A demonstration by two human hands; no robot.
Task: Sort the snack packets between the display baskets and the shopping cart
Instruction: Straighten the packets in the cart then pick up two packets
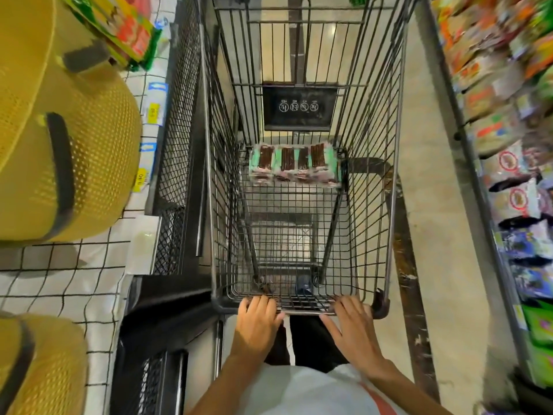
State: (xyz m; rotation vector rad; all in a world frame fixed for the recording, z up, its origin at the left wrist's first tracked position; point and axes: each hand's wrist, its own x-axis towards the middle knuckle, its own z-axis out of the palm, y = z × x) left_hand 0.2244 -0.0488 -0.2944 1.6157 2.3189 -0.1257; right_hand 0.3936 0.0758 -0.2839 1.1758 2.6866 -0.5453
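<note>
1. Right at the bottom, a white shirt (299, 390) filled the view, with both bare forearms reaching forward over it.
2. The left hand (257, 320) was clamped on the near rail of the shopping cart (395, 151), fingers curled over the wire.
3. The right hand (354, 326) gripped that same rail further along. Its fingers were bent over the rail and its thumb stuck out toward the other hand, with a gap between the two.
4. And there they were: the mint-green snack packets (294, 166), dark brown sticks showing, lay flat in the cart. They sat in a row of four across the far end of its bottom, edges touching.
5. Just beyond them, a black warning plate (299, 107) hung on the cart's wire panel.
6. Over on the left, a bench under a white checked cloth (74, 274) carried the yellow display baskets.
7. The near basket (45, 363) sat at the corner and the middle basket (89, 163), with its dark handle, stood further along. The far basket (24, 40) was up at the top edge. What they held could not be seen.
8. Green-and-red packets (128, 34) lay just beside the far basket, and yellow price tags (154, 110) ran along the bench edge.
9. On the right, a shelf rack (508, 151) was crammed with blurred packets, with pale floor (428, 205) between it and the cart.
</note>
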